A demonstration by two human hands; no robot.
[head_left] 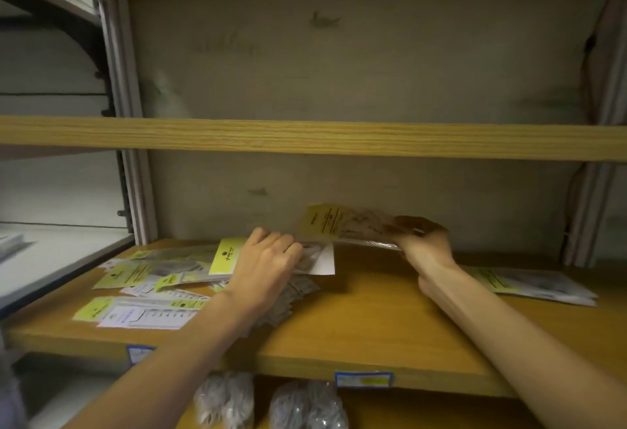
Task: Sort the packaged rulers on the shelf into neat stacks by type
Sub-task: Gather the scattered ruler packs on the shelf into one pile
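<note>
Holding one ruler pack (pixel 346 226) up off the shelf (pixel 373 309), the right hand (pixel 420 235) pinches just its end, so it could slip. The left hand (pixel 268 259), fingers curled on the messy pile (pixel 163 282) under it, might push packs off.

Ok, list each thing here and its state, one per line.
Left hand: on the pile, gripping a packet.
Right hand: holding a packet above the shelf.
Left pile: scattered, unsorted.
Right stack: lying flat.
</note>
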